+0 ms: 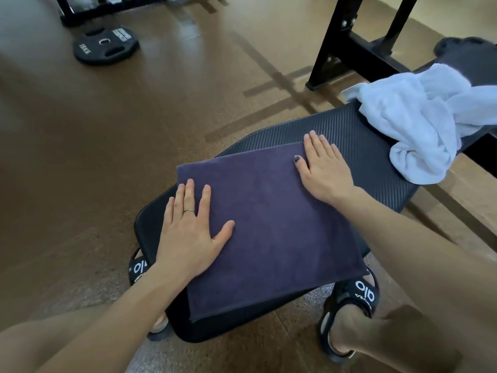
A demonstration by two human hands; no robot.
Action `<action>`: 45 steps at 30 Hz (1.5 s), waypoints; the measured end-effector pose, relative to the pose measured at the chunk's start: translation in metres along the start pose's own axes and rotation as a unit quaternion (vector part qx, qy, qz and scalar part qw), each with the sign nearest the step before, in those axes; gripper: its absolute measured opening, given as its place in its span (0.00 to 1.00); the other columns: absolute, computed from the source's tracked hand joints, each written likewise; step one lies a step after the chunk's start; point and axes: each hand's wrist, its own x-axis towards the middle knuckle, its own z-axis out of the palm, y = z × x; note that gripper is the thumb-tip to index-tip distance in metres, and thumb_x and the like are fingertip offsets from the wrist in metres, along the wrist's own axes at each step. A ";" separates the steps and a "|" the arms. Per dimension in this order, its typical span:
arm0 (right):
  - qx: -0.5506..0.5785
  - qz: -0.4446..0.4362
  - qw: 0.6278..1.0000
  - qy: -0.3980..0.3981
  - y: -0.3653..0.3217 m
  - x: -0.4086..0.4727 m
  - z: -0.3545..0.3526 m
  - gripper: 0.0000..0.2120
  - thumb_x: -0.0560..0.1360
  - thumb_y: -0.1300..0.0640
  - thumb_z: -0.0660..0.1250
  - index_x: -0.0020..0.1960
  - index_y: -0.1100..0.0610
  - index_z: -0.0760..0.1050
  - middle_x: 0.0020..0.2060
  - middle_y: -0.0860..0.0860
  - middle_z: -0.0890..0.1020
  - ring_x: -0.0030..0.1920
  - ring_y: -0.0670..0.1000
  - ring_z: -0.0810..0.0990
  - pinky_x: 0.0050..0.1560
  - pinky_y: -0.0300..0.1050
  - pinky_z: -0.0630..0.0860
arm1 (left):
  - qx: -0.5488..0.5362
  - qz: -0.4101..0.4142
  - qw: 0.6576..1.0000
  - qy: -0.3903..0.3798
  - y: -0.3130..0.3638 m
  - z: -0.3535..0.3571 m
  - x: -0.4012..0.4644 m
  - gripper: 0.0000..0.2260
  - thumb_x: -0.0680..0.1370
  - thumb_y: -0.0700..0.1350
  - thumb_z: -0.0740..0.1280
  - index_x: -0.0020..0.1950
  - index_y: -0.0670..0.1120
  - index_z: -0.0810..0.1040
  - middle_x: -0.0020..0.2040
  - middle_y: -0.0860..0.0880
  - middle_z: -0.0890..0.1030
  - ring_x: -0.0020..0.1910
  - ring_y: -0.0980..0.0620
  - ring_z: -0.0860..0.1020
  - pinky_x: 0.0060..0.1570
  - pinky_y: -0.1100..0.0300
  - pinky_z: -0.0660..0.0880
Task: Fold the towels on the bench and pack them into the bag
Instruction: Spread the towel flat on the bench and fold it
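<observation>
Purple towel [271, 224] lies folded flat on the near end of the black padded surface [349, 141]; left hand [188, 235] presses its left edge, right hand [325, 168] its far right corner, both with a flat, wide grip, fingers straight, holding nothing. White towel [422, 122] sits crumpled on the surface's far right, apart from the purple one. Weight plate [106, 45] lies on the floor [107, 144] far left.

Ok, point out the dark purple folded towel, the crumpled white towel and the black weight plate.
dark purple folded towel [271, 224], head view, flat centre.
crumpled white towel [419, 125], head view, bunched middle.
black weight plate [106, 45], head view, near hub.
</observation>
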 end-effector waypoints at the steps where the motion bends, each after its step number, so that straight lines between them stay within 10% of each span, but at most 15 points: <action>1: 0.005 0.003 1.000 0.016 -0.006 -0.002 -0.003 0.32 0.84 0.41 0.42 0.83 0.55 0.43 0.83 0.50 0.45 0.82 0.49 0.42 0.81 0.49 0.41 | 0.001 -0.003 1.000 -0.003 0.001 -0.003 0.001 0.42 0.76 0.73 0.37 0.84 0.52 0.41 0.83 0.44 0.39 0.82 0.45 0.39 0.80 0.48 0.40; 17: -0.053 -0.130 0.989 0.047 0.007 -0.111 0.008 0.31 0.84 0.41 0.42 0.83 0.55 0.49 0.82 0.48 0.49 0.82 0.50 0.47 0.81 0.51 0.45 | -0.011 -0.015 1.000 0.008 -0.013 0.001 0.017 0.36 0.80 0.69 0.41 0.84 0.52 0.42 0.84 0.44 0.41 0.83 0.46 0.41 0.80 0.45 0.41; 26: -0.024 -0.024 0.998 0.059 0.035 -0.161 0.010 0.35 0.81 0.39 0.39 0.83 0.55 0.50 0.82 0.51 0.54 0.82 0.51 0.50 0.81 0.50 0.46 | -0.100 -0.057 0.993 0.004 -0.009 -0.012 0.013 0.37 0.82 0.67 0.52 0.84 0.50 0.42 0.83 0.40 0.43 0.82 0.40 0.45 0.80 0.44 0.44; 34: 0.091 -0.254 0.960 0.078 -0.108 -0.214 0.024 0.24 0.78 0.47 0.64 0.70 0.58 0.73 0.63 0.54 0.78 0.64 0.57 0.75 0.64 0.52 0.73 | -0.306 -0.150 0.937 -0.072 -0.035 -0.054 0.047 0.38 0.81 0.54 0.67 0.83 0.53 0.48 0.76 0.41 0.69 0.72 0.37 0.71 0.68 0.48 0.68; 45: 0.002 -0.167 0.985 0.047 -0.198 -0.228 0.050 0.26 0.77 0.40 0.65 0.68 0.55 0.70 0.58 0.55 0.73 0.55 0.58 0.72 0.51 0.57 0.72 | -0.374 -0.093 0.922 -0.033 -0.056 -0.079 0.077 0.18 0.79 0.37 0.65 0.64 0.55 0.71 0.53 0.46 0.79 0.54 0.45 0.80 0.56 0.47 0.79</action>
